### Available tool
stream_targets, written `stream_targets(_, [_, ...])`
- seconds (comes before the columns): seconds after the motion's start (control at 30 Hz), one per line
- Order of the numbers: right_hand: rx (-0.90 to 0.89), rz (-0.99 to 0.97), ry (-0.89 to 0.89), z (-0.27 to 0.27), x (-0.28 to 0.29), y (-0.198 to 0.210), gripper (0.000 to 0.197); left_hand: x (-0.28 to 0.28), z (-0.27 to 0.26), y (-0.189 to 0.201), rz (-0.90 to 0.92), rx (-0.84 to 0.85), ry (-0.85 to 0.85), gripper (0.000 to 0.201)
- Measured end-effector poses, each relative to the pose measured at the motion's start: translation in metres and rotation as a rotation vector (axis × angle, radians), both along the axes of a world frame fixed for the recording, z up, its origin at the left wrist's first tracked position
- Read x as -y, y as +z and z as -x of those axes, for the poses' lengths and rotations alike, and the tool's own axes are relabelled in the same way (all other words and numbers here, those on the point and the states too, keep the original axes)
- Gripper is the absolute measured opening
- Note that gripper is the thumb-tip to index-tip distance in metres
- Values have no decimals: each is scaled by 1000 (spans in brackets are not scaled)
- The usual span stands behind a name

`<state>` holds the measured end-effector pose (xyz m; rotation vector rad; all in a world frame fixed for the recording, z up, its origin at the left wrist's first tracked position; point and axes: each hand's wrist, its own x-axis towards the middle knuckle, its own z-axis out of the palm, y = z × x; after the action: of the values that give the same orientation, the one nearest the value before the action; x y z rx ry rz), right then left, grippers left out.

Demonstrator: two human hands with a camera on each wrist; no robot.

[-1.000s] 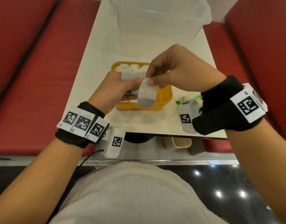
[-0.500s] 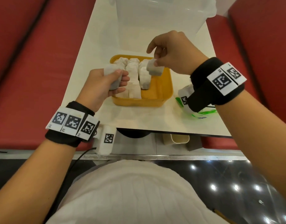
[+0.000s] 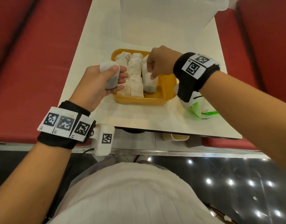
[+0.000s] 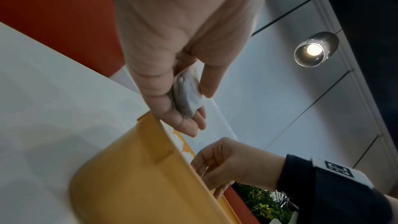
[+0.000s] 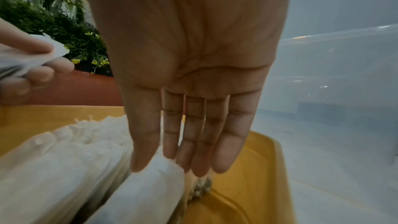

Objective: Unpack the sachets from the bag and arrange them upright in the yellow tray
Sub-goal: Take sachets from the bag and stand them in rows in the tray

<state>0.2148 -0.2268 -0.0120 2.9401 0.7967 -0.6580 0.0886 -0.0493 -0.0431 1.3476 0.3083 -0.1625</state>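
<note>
White table (image 3: pixel 97 46) holds the yellow tray (image 3: pixel 139 101) mid-frame, with sachets (image 3: pixel 135 70) standing inside. The left hand (image 3: pixel 97 83) grips a loose sachet (image 3: pixel 112 78) beside its left rim. Up close, the right wrist view shows the right hand (image 5: pixel 193 74) pinching the top of the end sachet (image 5: pixel 150 193). The right wristband (image 3: pixel 195 68) half hides the green bag (image 3: pixel 202 110).

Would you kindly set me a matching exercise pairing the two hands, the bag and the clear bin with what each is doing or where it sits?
Things:
1. left hand
2. right hand
3. bag
4. clear bin

States or places:
A. stands beyond the yellow tray
B. grips a loose sachet at the tray's left edge
C. lies right of the tray
D. pinches a standing sachet inside the tray

Pairs: 1-B, 2-D, 3-C, 4-A.
</note>
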Motion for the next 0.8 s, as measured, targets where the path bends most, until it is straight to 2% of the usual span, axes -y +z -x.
stream_targets(0.2, [6,12,-14,-6,-3,4,13,-1,-3,0,22,-4,-42,22])
stream_targets(0.3, [3,7,-28,-9,-3,8,15,-1,-6,0,42,-1,-85,26])
stream_targets(0.37, [8,-76,-35,-8,-2,16,20,-1,-7,1,48,13,-118,29])
stream_targets(0.43, [21,-277,-39,-2,-4,30,24,2,-7,2,37,43,-168,27])
stream_targets(0.53, [-72,-530,6,18,-15,49,29,11,-9,6,21,72,-220,23])
stream_targets(0.63, [-41,-474,93,32,-24,53,31,17,-10,9,22,97,-226,22])
stream_targets(0.8, [-26,-534,60,33,-17,52,15,18,-10,11,26,123,-215,23])
